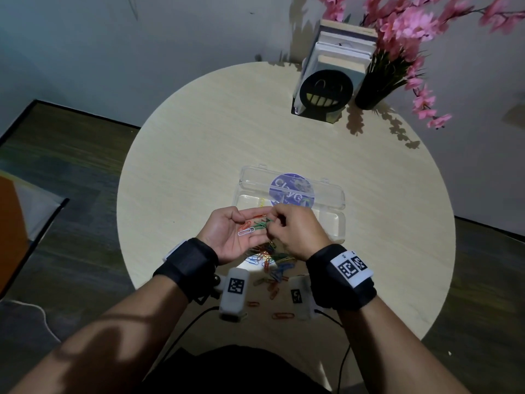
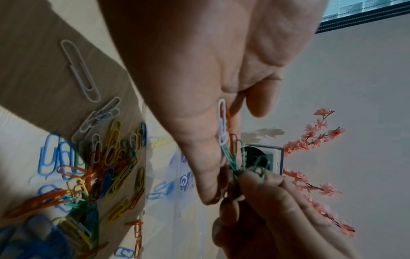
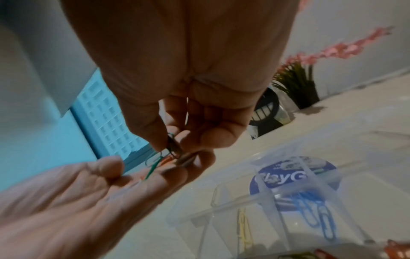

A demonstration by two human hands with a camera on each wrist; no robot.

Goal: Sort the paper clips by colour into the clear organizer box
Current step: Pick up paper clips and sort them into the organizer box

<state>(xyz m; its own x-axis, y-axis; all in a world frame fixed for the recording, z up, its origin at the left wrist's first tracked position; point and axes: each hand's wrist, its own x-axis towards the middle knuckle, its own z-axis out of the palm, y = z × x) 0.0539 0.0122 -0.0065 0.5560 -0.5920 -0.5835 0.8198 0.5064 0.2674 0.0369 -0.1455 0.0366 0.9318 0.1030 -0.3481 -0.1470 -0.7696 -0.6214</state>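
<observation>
My left hand (image 1: 237,233) lies palm up above the table with fingers relaxed, and a white clip (image 1: 245,232), an orange one and green clips (image 1: 262,224) rest on it. My right hand (image 1: 279,223) pinches the green clips (image 2: 235,157) at the left fingertips, as the right wrist view also shows with the right hand (image 3: 175,140). The open clear organizer box (image 1: 335,220) sits just beyond both hands. It holds blue clips (image 3: 315,219) in one compartment and a yellow clip (image 3: 242,226) in another. A mixed pile of coloured clips (image 1: 270,260) lies under my wrists.
The round wooden table (image 1: 199,143) carries a black smiley bookend with books (image 1: 326,92) and a dark vase of pink flowers (image 1: 372,92) at the back right. Stray orange clips (image 1: 282,315) lie near the front edge.
</observation>
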